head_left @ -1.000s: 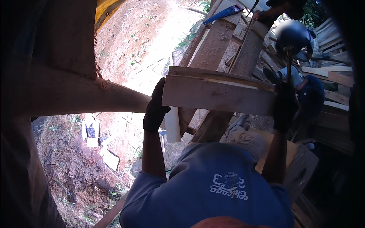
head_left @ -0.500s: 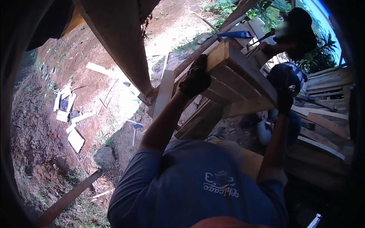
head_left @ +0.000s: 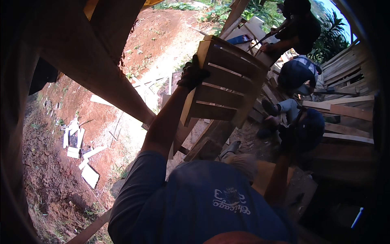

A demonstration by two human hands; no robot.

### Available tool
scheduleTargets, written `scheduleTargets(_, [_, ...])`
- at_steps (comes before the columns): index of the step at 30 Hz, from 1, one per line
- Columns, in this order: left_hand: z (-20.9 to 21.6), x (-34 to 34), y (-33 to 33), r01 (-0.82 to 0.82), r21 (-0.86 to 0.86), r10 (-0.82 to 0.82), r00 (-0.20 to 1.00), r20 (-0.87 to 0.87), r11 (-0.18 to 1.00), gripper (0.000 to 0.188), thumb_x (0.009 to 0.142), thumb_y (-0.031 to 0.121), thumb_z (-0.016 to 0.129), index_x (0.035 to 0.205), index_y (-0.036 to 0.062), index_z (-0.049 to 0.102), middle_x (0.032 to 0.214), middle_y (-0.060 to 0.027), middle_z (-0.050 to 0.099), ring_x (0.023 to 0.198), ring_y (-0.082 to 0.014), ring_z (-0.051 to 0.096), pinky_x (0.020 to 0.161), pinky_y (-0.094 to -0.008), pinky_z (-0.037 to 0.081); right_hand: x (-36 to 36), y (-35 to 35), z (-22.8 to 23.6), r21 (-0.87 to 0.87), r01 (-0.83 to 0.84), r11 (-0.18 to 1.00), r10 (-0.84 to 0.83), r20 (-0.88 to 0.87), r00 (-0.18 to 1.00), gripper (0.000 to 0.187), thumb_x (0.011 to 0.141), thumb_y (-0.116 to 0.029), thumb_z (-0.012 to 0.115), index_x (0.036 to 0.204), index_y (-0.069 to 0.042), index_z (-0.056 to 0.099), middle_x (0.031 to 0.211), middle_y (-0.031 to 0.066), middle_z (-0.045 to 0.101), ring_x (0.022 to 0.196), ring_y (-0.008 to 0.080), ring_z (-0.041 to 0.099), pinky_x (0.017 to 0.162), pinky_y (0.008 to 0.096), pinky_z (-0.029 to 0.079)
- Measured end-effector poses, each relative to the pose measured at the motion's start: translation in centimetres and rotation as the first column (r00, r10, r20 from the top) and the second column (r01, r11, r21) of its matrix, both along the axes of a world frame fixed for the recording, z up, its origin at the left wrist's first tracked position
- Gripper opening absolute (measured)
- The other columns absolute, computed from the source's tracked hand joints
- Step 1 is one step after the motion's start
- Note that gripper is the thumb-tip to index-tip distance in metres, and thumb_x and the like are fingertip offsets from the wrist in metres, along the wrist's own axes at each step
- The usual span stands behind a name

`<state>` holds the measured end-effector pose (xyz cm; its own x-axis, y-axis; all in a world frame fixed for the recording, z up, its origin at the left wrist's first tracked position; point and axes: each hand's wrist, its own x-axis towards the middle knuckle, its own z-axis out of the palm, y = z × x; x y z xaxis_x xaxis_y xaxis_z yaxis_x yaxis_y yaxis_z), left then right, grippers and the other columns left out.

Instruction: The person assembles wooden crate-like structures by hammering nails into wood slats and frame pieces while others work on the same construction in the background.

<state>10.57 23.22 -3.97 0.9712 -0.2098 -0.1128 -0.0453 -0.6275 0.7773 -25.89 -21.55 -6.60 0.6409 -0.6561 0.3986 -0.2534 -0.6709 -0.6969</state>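
Note:
A slatted wooden frame, with parallel boards and gaps between them, stands tilted in front of me. My left hand, in a dark glove, is closed around its left side board, high up. My right hand, also gloved, is lower and to the right, apart from the frame and in shadow. Its fingers look closed around a dark, narrow, handle-like thing that points upward; I cannot make out what it is. Below the frame lies a thick wooden beam.
A large post slants across the upper left. Three people are nearby: one standing, one bending, one low beside my right hand. Planks are stacked at right. Scrap wood lies on the dirt at left.
The frame has tipped so its slatted face shows, and it has shifted left with my left hand. My right hand has come down and left, away from the frame.

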Motion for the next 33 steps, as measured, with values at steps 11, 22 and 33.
scheduleTargets(11, [-1.4, 1.0, -2.8, -0.436, 0.245, 0.469, 0.877, -0.099, 0.866, 0.094, 0.067, 0.053, 0.085, 0.138, -0.0012, 0.056, 0.133, -0.0266, 0.062, 0.127, -0.0417, 0.061, 0.103, -0.0527, 0.053, -11.0, 9.3, -8.6, 0.778, 0.189, 0.599, -0.283, -0.015, 0.959, 0.034, 0.109, -0.024, 0.061, 0.132, 0.000, 0.064, 0.104, 0.0147, 0.079, 0.088, 0.0216, 0.076, 0.072, 0.0293, 0.058])
scheduleTargets(22, [-7.1, 3.3, 3.8, -0.346, 0.056, 0.350, 0.918, -0.187, 0.937, 0.056, 0.070, 0.040, 0.088, 0.109, 0.0004, 0.077, 0.101, -0.0151, 0.072, 0.091, -0.0273, 0.072, 0.078, -0.0431, 0.060, -9.2, 9.5, -9.5, 0.750, 0.072, 0.657, -0.142, 0.029, 0.989, 0.031, 0.111, -0.029, 0.057, 0.122, -0.002, 0.066, 0.105, 0.0147, 0.079, 0.088, 0.0199, 0.077, 0.073, 0.0300, 0.059])
scheduleTargets(33, [-6.3, 3.9, 3.2, -0.314, -0.064, 0.279, 0.906, -0.318, 0.947, 0.059, 0.080, 0.042, 0.089, 0.119, 0.0007, 0.073, 0.103, -0.0105, 0.070, 0.086, -0.0239, 0.070, 0.075, -0.0412, 0.059, -8.7, 11.8, -7.4, 0.808, 0.123, 0.577, -0.150, -0.043, 0.988, 0.034, 0.112, -0.033, 0.055, 0.111, -0.001, 0.069, 0.096, 0.0119, 0.079, 0.079, 0.0171, 0.075, 0.071, 0.0306, 0.057])
